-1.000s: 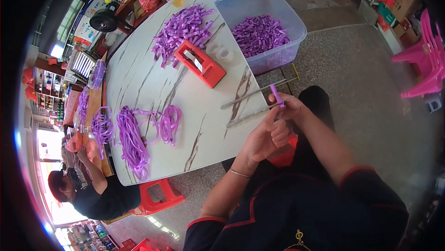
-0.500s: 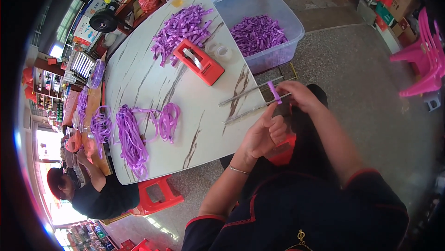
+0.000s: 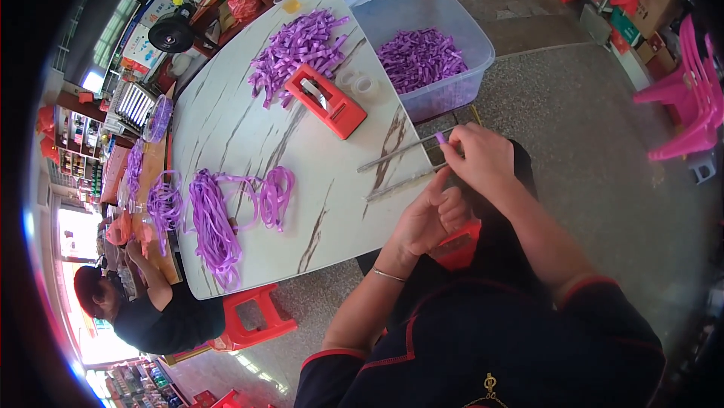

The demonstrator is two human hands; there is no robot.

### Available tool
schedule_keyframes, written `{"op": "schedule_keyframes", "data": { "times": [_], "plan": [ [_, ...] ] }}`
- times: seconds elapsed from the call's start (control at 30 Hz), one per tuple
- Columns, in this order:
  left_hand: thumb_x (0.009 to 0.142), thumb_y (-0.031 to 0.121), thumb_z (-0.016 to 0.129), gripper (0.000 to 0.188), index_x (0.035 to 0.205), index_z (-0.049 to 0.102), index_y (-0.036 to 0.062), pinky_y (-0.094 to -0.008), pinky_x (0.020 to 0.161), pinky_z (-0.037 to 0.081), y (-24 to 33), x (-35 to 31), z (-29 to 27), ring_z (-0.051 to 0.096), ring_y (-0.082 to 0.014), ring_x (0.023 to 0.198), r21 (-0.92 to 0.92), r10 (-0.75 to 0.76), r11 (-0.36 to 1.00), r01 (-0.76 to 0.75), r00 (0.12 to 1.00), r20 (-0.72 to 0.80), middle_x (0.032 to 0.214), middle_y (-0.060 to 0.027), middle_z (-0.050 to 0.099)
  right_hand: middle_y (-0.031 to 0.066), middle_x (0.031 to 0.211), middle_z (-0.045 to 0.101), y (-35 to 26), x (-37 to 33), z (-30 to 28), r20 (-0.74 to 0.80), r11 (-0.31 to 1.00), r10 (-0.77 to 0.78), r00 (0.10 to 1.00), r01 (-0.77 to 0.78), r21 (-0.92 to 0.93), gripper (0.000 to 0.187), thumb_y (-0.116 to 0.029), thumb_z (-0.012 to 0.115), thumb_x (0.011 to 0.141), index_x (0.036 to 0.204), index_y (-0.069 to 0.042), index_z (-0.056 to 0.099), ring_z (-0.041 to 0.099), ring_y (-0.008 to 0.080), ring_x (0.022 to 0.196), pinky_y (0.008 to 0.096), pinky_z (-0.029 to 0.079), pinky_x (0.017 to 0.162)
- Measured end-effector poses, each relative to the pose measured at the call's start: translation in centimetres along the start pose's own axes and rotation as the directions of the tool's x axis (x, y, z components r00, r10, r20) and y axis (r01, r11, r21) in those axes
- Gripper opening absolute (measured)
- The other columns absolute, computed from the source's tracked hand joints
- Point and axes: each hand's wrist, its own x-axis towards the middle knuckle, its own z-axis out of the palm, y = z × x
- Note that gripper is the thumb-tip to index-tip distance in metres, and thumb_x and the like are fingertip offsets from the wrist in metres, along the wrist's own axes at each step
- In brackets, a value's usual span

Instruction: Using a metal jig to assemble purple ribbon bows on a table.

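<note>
Two metal rods (image 3: 403, 150) lie at the table's near edge, side by side and a little apart, their long axes running from about eight o'clock up to two o'clock. We see our right hand (image 3: 483, 157) curled at their far end, fingers pinched closed on a short piece of purple ribbon (image 3: 440, 137) — only its tip pokes out at the ten o'clock side of the hand, right beside the upper rod's end. Our left hand (image 3: 426, 219) sits just below, at seven o'clock from the right hand, half open with the forefinger stretched up toward the lower rod's end; whether it touches the rod we cannot tell, and it grips nothing that we can see.

At eleven o'clock from the rods rests a red tape dispenser (image 3: 326, 100) on the marble-patterned table (image 3: 249, 136), with a heap of cut purple strips (image 3: 298, 50) beyond it. At one o'clock stands a clear plastic bin (image 3: 460, 95) holding more purple pieces. Long purple ribbon loops (image 3: 215, 223) lie at nine o'clock — near a seated person (image 3: 147, 306).
</note>
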Motion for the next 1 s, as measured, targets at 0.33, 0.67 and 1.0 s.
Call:
{"op": "schedule_keyframes", "data": {
  "times": [0.33, 0.67, 1.0],
  "plan": [
    [0.083, 0.009, 0.045, 0.048, 0.130, 0.037, 0.0162, -0.0225, 0.056, 0.030, 0.1, -0.2, 0.0, 0.030, -0.0093, 0.059, -0.016, 0.002, 1.000, -0.003, 1.000, -0.025, 0.064, 0.0019, 0.030, -0.0047, 0.067, 0.053, 4.8, 1.9, 1.2, 0.550, 0.678, 0.012, 0.835, -0.410, 0.610, 0.016, -0.023, 0.064, 0.078, 0.073, -0.008, 0.058, 0.049, 0.0046, 0.063, 0.0212, 0.038, 0.054],
    [0.082, 0.009, 0.045, 0.052, 0.132, 0.034, 0.0170, -0.0219, 0.056, 0.030, 0.1, 0.1, -0.2, 0.031, -0.0091, 0.059, -0.035, -0.013, 0.999, 0.014, 1.000, 0.015, 0.064, 0.0022, 0.030, -0.0081, 0.075, 0.054, 8.5, 1.3, 6.4, 0.857, 0.014, -0.167, 0.488, -0.868, 0.497, 0.017, -0.028, 0.062, 0.082, 0.093, -0.016, 0.059, 0.046, 0.0028, 0.061, 0.0169, 0.029, 0.049],
    [0.081, 0.008, 0.044, 0.054, 0.133, 0.033, 0.0168, -0.0220, 0.055, 0.030, 0.1, 0.0, 0.2, 0.031, -0.0091, 0.059, -0.025, -0.011, 1.000, 0.011, 1.000, -0.015, 0.063, 0.0020, 0.031, 0.0008, 0.094, 0.061, 8.8, 0.5, 7.6, 0.785, -0.281, -0.300, 0.543, -0.836, 0.471, 0.030, -0.027, 0.057, 0.086, 0.110, -0.010, 0.055, 0.058, 0.0123, 0.080, 0.0288, 0.046, 0.072]
  ]
}}
